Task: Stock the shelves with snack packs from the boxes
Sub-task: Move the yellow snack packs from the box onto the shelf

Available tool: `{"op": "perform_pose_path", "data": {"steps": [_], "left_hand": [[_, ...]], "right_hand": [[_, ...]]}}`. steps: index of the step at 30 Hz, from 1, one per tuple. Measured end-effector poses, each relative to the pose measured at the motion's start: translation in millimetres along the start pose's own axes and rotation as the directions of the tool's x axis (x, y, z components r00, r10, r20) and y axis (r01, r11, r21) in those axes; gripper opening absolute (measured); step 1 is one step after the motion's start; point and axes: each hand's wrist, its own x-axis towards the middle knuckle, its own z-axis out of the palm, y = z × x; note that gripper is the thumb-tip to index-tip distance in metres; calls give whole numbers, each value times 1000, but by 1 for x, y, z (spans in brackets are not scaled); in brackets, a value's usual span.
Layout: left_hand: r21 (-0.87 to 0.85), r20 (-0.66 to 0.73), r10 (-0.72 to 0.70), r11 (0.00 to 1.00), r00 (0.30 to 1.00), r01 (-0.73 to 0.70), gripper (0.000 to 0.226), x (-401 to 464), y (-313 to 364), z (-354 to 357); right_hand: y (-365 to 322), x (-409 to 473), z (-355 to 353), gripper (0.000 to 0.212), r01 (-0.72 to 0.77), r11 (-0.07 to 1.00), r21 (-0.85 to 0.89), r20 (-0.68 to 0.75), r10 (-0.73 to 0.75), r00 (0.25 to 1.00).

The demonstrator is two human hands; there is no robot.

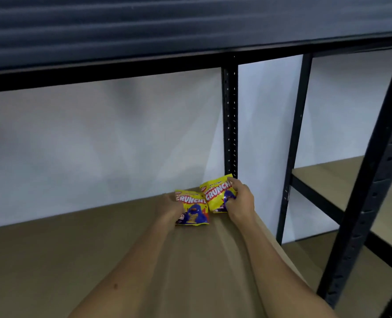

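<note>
head view: i am reaching both arms deep into the brown shelf [75,260], toward its far right corner, next to the black post [229,115] and the white wall [98,138].

my left hand [170,208] holds the left snack pack [193,211] by its left edge. this part is a bit blurry, so i cannot see just how my fingers sit, but they look curled on the pack. my right hand [242,200] grips the right snack pack [218,195], with my fingers bent over its right side and top corner.

the two yellow packs are side by side and touch, or almost touch, in the middle. the right one is a little farther back and tips a bit. the left one is nearer to me. both stand with the long side going up, and the "crunch" word faces me.

each pack is just ahead of the hand that holds it, so neither hand has to cross over. i think the next thing is to set them down straight and let go, first the right one, since it is already close to the post and the wall. no boxes show here. the next shelf unit [351,177] on the right looks bare.
</note>
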Motion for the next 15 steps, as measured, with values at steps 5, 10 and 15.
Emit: {"op": "perform_pose_path", "data": {"steps": [5,10,15], "left_hand": [[-252,-147,193,941,970,-225,27,-5,-6,14],[-222,-240,277,917,930,-331,23,11,-13,22],[-169,-336,310,909,889,-381,31,34,-12,24]], "right_hand": [[7,15,12,67,-45,964,263,-40,58,998],[4,29,23,61,20,940,341,-131,26,991],[0,47,37,42,-6,975,222,-196,51,979]]}}
